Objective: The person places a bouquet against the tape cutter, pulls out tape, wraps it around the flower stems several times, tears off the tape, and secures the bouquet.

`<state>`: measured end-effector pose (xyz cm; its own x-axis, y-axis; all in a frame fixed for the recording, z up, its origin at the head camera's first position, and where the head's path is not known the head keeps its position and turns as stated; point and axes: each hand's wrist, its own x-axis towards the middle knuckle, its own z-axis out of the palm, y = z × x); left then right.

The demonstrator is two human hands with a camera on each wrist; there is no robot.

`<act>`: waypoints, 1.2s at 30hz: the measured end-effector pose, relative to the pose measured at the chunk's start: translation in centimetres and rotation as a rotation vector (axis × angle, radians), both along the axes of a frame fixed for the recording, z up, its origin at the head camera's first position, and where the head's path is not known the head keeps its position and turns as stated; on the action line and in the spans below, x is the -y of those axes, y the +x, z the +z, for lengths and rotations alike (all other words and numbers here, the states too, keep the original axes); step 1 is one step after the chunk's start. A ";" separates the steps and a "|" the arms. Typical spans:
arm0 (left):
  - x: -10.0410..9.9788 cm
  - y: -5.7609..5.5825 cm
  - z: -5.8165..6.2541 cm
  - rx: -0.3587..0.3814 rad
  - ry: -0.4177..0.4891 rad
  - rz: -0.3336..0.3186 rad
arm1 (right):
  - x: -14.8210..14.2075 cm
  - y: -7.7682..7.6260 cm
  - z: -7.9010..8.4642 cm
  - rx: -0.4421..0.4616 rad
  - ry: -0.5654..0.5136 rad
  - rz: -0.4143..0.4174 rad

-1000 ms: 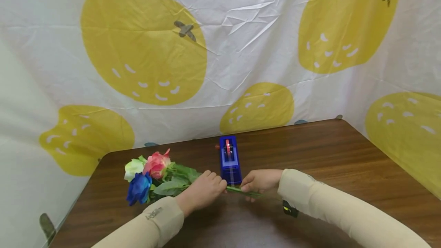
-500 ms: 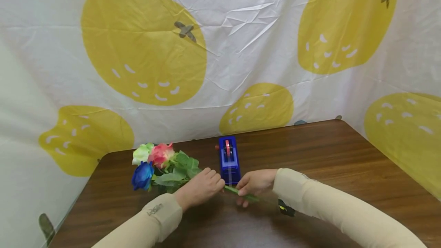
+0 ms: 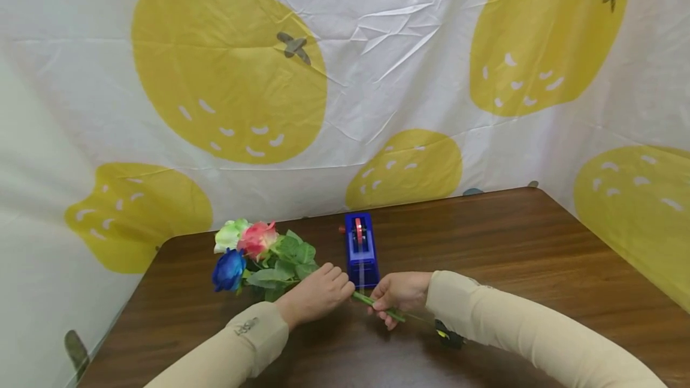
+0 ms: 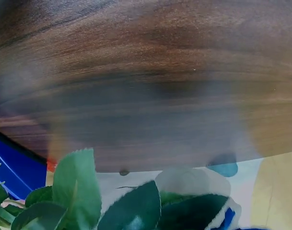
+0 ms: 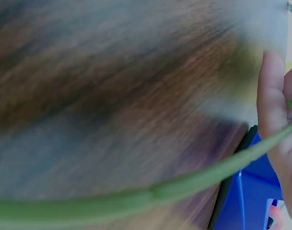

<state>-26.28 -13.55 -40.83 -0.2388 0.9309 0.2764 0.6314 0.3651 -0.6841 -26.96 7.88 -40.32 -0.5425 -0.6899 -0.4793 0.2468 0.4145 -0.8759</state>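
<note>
In the head view, my left hand (image 3: 317,293) grips a bunch of roses by the stems. A blue rose (image 3: 229,270), a pink rose (image 3: 259,239) and a pale green rose (image 3: 230,234) point left, with leaves (image 3: 288,262) behind them. My right hand (image 3: 400,293) pinches the green stems (image 3: 395,315) near their lower ends. The right wrist view has one long stem (image 5: 184,189) running across to a hand at its right edge. Only leaves (image 4: 129,208) show in the left wrist view; the left hand is outside it.
A blue tape dispenser (image 3: 362,256) with a red reel stands just behind the hands on the brown wooden table (image 3: 485,238). A fruit-printed curtain (image 3: 345,76) hangs along the back and sides. Something black with a yellow mark (image 3: 448,335) sits under the right wrist.
The rose heads have swung up and to the right, while the stem ends have tipped down. My right hand has moved slightly left; my left hand has stayed nearly in place.
</note>
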 end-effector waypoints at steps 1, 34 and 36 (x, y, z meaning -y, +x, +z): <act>0.0 0.0 0.0 -0.002 -0.005 0.004 | 0.0 0.0 0.0 0.001 0.003 -0.004; -1.9 1.1 2.5 0.634 0.036 0.309 | -0.1 2.0 1.5 -0.626 0.238 -0.009; -2.2 1.0 3.0 0.774 0.062 0.363 | -0.3 2.1 1.6 -0.674 0.254 0.006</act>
<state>-25.28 -11.36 -37.87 -0.6619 0.7485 -0.0394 0.7488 0.6579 -0.0809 -24.86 8.19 -38.70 -0.7733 -0.6057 -0.1877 -0.3168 0.6255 -0.7130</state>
